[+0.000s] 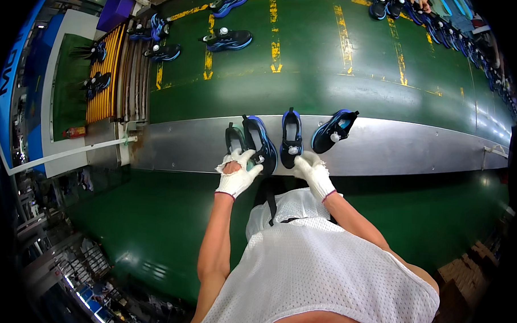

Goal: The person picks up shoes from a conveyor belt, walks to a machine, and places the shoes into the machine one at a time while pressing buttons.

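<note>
Four black-and-blue sneakers stand in a row on the steel ledge in front of me. My left hand (235, 171), in a white glove with bare skin showing at its back, covers the toe of the leftmost sneaker (235, 137). Its fingers are spread, with the thumb and a finger against the toe of the second sneaker (257, 136). My right hand (313, 173), also gloved, has bent fingers closed at the toe of the third sneaker (292, 131), partly hidden from view. A fourth sneaker (328, 135) lies angled to the right, a round pale dial on its upper.
Beyond the steel ledge (407, 147) lies a green belt (307, 83) with yellow markings, carrying more sneakers (231, 41). An orange roller rack (102, 76) stands left. Another person's hand (423, 3) shows at the far right, near a long line of sneakers (451, 37).
</note>
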Action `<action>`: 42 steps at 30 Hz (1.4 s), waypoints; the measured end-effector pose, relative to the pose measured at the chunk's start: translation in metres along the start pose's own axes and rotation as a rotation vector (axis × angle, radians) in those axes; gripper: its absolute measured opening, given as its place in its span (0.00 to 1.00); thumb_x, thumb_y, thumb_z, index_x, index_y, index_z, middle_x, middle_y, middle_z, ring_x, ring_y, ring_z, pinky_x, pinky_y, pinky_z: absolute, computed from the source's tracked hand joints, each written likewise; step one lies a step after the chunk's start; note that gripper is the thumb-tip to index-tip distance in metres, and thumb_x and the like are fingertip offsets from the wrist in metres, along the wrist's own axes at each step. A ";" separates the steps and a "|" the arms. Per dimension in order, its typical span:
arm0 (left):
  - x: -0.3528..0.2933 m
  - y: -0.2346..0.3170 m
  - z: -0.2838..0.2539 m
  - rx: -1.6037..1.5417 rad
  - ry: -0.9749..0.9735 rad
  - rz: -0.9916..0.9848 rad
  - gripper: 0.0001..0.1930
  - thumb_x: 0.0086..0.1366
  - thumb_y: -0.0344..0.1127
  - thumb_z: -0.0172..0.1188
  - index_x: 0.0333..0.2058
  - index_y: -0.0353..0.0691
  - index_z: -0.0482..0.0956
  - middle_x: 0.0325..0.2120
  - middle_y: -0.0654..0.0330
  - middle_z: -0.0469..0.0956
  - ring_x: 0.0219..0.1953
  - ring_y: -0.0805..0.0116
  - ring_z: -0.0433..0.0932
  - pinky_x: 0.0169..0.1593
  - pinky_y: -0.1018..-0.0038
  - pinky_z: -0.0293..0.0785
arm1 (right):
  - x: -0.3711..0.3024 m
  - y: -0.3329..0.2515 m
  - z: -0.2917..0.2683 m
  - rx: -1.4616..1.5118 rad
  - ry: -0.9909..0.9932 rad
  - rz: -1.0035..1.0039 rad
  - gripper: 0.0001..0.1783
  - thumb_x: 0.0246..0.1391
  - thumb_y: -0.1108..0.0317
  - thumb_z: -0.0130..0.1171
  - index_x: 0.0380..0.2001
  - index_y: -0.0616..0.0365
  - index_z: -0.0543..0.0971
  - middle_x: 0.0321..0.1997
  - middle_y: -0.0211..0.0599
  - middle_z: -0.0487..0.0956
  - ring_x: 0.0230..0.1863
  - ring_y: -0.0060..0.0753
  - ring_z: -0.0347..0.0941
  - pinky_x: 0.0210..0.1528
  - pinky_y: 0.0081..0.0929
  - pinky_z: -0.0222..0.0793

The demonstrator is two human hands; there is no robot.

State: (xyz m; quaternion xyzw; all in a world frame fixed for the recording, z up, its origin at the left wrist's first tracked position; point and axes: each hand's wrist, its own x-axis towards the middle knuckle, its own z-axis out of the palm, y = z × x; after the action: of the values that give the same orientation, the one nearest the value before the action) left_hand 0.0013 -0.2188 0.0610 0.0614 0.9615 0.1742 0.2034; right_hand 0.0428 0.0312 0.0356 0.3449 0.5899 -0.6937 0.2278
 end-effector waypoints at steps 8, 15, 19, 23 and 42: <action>-0.011 -0.004 0.028 0.000 0.248 0.108 0.19 0.56 0.27 0.62 0.47 0.52 0.82 0.51 0.52 0.77 0.52 0.45 0.76 0.51 0.51 0.72 | 0.039 -0.006 0.054 0.281 -0.560 0.621 0.40 0.63 0.43 0.58 0.57 0.75 0.68 0.54 0.66 0.75 0.50 0.60 0.79 0.49 0.52 0.79; -0.012 -0.023 0.029 -0.024 0.291 0.243 0.23 0.57 0.22 0.55 0.52 0.46 0.78 0.51 0.50 0.77 0.52 0.43 0.77 0.53 0.51 0.74 | 0.069 0.050 0.094 0.406 -0.565 0.221 0.11 0.63 0.72 0.58 0.44 0.70 0.74 0.47 0.50 0.74 0.48 0.49 0.78 0.51 0.58 0.81; -0.022 -0.052 0.030 -0.219 0.370 0.160 0.26 0.60 0.23 0.54 0.59 0.41 0.71 0.51 0.46 0.77 0.54 0.43 0.76 0.57 0.54 0.72 | 0.035 0.048 0.084 0.324 -0.517 0.269 0.18 0.66 0.64 0.57 0.48 0.71 0.74 0.50 0.50 0.76 0.46 0.51 0.80 0.47 0.51 0.83; -0.022 -0.078 0.038 -0.276 0.380 0.204 0.27 0.60 0.23 0.54 0.60 0.43 0.70 0.51 0.46 0.77 0.53 0.41 0.77 0.57 0.51 0.72 | 0.015 0.068 0.083 0.290 -0.442 0.117 0.23 0.67 0.58 0.55 0.50 0.71 0.73 0.50 0.48 0.77 0.47 0.48 0.80 0.47 0.46 0.83; -0.023 -0.137 0.054 -0.155 0.196 -0.072 0.30 0.61 0.38 0.58 0.64 0.54 0.69 0.52 0.48 0.75 0.54 0.43 0.76 0.55 0.40 0.63 | 0.061 0.051 0.128 0.441 -0.240 0.335 0.18 0.63 0.53 0.60 0.31 0.57 0.74 0.25 0.37 0.72 0.31 0.46 0.76 0.31 0.51 0.77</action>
State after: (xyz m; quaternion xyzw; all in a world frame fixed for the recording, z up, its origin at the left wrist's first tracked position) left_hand 0.0382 -0.3338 -0.0254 -0.0063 0.9620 0.2457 0.1187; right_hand 0.0128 -0.0986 -0.0351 0.3940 0.3286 -0.7937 0.3269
